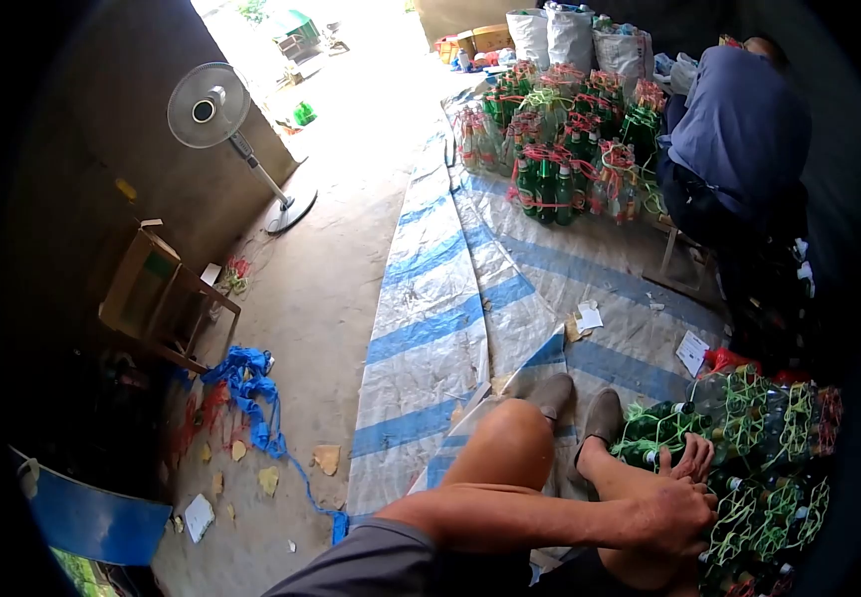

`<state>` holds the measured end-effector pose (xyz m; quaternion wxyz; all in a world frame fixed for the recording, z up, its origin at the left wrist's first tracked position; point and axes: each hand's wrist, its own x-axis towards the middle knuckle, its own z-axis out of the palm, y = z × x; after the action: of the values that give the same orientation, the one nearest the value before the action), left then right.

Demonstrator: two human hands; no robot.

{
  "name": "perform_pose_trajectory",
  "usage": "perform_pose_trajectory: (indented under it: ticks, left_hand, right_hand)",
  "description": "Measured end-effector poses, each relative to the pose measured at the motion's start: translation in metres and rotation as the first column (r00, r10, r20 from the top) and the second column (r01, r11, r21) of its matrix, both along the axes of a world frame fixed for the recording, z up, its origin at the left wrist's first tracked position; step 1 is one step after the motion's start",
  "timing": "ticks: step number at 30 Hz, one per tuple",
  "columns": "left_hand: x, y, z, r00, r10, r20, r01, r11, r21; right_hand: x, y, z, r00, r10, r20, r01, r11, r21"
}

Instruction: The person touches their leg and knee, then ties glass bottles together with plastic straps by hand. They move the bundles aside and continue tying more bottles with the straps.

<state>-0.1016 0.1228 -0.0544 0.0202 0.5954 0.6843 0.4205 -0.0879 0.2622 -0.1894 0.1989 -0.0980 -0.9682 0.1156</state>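
blue-striped white tarp (pixel 426 284), dark-green bottles (pixel 651 426), light-green twine (pixel 799 413), blue shirt (pixel 739 129)

Head-worn view, forward and down

A grey sleeve (pixel 366 564) at bottom centre, greyish-brown shoes (pixel 553 394) (low-cut, smooth-topped) below the frame's middle.

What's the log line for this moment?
Left hand: beside green-tied bottles, grip unclear | Right hand: at green-tied bottles, grip unclear | Co-worker: bent beside bundled bottles | Fan: standing
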Motion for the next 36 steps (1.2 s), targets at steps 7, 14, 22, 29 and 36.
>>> perform_pose_trajectory:
  ticks: [7,14,22,29,36]
  left_hand:
    - [0.002,0.004,0.0,1.0,-0.004,-0.011,0.003,0.999,-0.038]
    - [0.006,-0.001,0.008,0.999,0.039,0.003,-0.039,0.996,-0.077]
    - [0.007,-0.026,0.05,0.995,0.077,0.057,-0.07,0.99,-0.124]
    - [0.019,0.002,0.001,0.987,0.141,0.074,-0.132,0.985,-0.114]
    - [0.016,-0.001,0.006,0.99,0.115,0.082,-0.103,0.984,-0.144]
  right_hand:
    - [0.001,-0.004,0.002,0.999,-0.022,0.031,0.023,1.0,-0.005]
    - [0.0,0.017,-0.034,0.999,0.031,-0.008,-0.031,0.999,0.027]
    - [-0.002,0.017,-0.032,0.999,0.045,-0.007,-0.045,0.998,0.032]
    - [-0.002,0.017,-0.032,0.999,0.039,-0.008,-0.038,0.999,0.023]
    - [-0.002,0.017,-0.032,0.999,0.046,-0.008,-0.045,0.999,0.011]
